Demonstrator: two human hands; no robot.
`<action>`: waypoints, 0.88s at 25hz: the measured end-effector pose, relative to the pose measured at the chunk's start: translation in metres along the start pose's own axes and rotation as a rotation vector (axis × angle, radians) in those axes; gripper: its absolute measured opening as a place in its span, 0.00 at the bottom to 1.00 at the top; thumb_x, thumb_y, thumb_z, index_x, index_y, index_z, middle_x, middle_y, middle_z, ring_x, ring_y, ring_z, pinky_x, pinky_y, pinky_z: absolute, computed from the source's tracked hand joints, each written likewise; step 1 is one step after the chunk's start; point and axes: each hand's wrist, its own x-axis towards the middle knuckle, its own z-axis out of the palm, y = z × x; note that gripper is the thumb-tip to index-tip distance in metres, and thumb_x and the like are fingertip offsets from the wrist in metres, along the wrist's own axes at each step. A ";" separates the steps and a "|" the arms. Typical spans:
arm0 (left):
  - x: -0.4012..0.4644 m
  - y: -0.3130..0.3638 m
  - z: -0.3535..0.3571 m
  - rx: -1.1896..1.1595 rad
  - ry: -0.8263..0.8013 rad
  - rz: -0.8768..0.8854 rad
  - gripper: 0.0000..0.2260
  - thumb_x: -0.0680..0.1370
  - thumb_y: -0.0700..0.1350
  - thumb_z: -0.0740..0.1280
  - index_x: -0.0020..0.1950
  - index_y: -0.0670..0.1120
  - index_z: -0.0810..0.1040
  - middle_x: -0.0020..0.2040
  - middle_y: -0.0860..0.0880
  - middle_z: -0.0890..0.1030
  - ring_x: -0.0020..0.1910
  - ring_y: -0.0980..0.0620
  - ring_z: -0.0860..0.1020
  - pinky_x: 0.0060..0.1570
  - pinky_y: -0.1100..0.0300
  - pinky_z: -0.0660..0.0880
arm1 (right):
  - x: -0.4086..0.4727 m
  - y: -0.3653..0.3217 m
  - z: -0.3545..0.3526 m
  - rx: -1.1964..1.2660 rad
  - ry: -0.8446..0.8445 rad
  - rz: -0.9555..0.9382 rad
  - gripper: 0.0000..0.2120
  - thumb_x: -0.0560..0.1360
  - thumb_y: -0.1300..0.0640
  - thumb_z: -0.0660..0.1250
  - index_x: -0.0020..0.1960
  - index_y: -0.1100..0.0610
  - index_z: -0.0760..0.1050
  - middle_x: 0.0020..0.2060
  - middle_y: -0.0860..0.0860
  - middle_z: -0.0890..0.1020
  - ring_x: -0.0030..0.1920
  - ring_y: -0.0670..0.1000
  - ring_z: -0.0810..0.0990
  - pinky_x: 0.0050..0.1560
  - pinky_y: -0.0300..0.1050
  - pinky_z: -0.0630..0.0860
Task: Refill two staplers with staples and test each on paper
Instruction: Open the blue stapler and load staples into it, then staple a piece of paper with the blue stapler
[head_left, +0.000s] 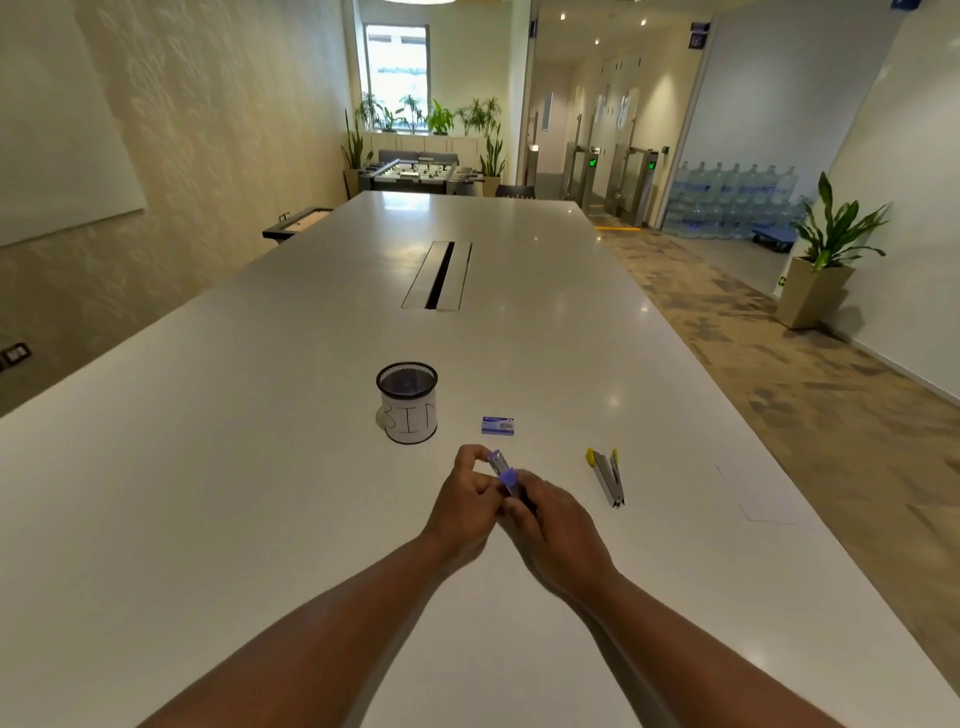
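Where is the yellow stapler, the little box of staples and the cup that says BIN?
yellow stapler (607, 477), head view, on its metal body.
box of staples (497, 425), head view, on its top.
BIN cup (408, 423), head view, on its paper label.

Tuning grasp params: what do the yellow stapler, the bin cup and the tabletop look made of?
Yellow stapler: bare silvery metal body, probably steel, with yellow tips that look like plastic; lying opened out.
Bin cup: dark wire mesh, see-through at the rim, wrapped in white paper with handwritten letters.
Table: smooth white glossy surface with ceiling-light reflections; laminate or solid surface, cannot tell which.
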 end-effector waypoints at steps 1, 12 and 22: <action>0.000 0.000 -0.001 -0.021 -0.008 0.013 0.11 0.76 0.42 0.69 0.55 0.53 0.74 0.35 0.44 0.81 0.34 0.47 0.77 0.39 0.54 0.72 | 0.001 0.000 -0.001 0.021 -0.017 -0.002 0.15 0.83 0.37 0.53 0.60 0.41 0.72 0.42 0.40 0.80 0.43 0.43 0.79 0.41 0.44 0.75; 0.007 -0.001 -0.004 -0.022 0.044 0.039 0.12 0.77 0.57 0.68 0.44 0.49 0.78 0.37 0.47 0.77 0.36 0.48 0.74 0.39 0.53 0.72 | -0.001 0.001 0.003 -0.124 -0.121 0.027 0.28 0.79 0.38 0.57 0.75 0.50 0.65 0.57 0.47 0.81 0.54 0.49 0.79 0.51 0.48 0.77; 0.008 -0.005 -0.007 0.053 0.032 0.018 0.15 0.86 0.49 0.59 0.46 0.45 0.81 0.39 0.47 0.80 0.35 0.53 0.78 0.35 0.62 0.75 | -0.001 0.000 0.006 -0.310 -0.177 0.054 0.21 0.79 0.29 0.49 0.50 0.46 0.65 0.32 0.42 0.74 0.30 0.49 0.75 0.32 0.47 0.71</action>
